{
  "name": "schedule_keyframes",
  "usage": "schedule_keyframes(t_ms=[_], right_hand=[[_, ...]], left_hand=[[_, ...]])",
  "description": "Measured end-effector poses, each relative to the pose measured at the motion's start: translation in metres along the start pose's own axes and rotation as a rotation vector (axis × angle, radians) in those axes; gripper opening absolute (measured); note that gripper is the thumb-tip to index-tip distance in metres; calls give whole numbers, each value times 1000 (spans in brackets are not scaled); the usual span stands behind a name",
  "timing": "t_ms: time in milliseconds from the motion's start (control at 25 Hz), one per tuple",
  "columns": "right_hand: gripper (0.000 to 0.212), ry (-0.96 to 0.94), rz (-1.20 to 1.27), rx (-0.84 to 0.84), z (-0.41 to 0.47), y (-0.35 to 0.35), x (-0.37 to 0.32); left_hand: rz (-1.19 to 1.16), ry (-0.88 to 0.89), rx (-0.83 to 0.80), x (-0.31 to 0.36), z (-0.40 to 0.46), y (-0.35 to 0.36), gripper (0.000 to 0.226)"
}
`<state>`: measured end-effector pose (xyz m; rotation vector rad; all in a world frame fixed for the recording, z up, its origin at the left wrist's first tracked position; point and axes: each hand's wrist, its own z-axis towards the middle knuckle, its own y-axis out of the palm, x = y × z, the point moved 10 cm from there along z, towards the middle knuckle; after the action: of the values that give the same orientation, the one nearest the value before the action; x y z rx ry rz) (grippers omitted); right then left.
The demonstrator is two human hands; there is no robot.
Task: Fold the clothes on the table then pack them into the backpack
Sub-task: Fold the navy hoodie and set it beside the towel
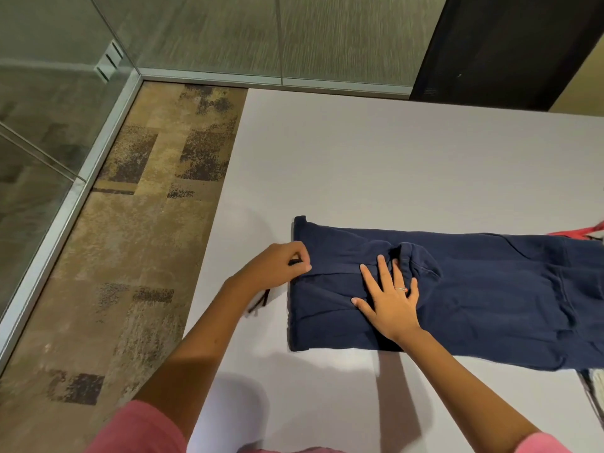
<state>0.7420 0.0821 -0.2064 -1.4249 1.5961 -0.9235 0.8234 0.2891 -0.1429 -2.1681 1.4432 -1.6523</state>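
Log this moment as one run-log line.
stage: folding | left hand: pinches drawstring at navy garment's left edge | right hand: flat on garment | table | backpack: not in view

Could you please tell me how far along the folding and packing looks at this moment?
Early. The navy garment lies flat on the table, its left end apparently folded over. In hand: the right hand presses it flat while the left hand pinches its dark drawstring at the edge. Left: finishing this fold, other clothes at the right edge, and packing; no backpack is visible.
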Motion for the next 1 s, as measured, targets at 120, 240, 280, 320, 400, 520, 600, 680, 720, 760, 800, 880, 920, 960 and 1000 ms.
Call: schedule_keyframes(t_ms=[120, 240, 280, 320, 400, 520, 600, 680, 720, 760, 800, 880, 920, 960, 1000], right_hand=[[56, -4, 141, 36, -3, -14, 3], [34, 7, 325, 162, -7, -36, 14], [30, 4, 364, 192, -9, -40, 18], [27, -4, 401, 212, -12, -42, 22], [27, -14, 496, 263, -17, -45, 32], [28, 97, 684, 373, -31, -54, 54], [26, 171, 775, 447, -41, -60, 65], [25, 166, 794, 532, -49, -67, 70], [23, 135, 755, 587, -54, -73, 71], [22, 97, 675, 644, -58, -79, 71], [25, 60, 569, 683, -61, -83, 69], [39, -7, 335, 666, -60, -80, 62], [47, -30, 217, 605, -57, -71, 58], [52, -44, 116, 514, -52, -57, 55], [55, -44, 39, 421, -47, -41, 54]], left_hand=[[197, 81, -89, 35, 17, 45, 13], [336, 129, -129, 57, 30, 89, 19], [358, 168, -147, 65, 31, 102, 25], [366, 210, -165, 73, 30, 114, 30], [372, 288, -154, 91, 25, 126, 35], [337, 371, 131, 105, 15, 108, 35], [299, 337, 470, 90, 1, 76, 38], [363, 219, 679, 57, -14, 60, 40], [433, 146, 681, 40, -17, 62, 43], [512, 82, 639, 27, -18, 70, 47], [589, 43, 578, 17, -16, 83, 51], [698, 21, 447, 10, -9, 110, 55], [729, 22, 403, 9, -4, 121, 55], [751, 22, 381, 9, 1, 128, 55], [765, 24, 371, 10, 6, 131, 54]])
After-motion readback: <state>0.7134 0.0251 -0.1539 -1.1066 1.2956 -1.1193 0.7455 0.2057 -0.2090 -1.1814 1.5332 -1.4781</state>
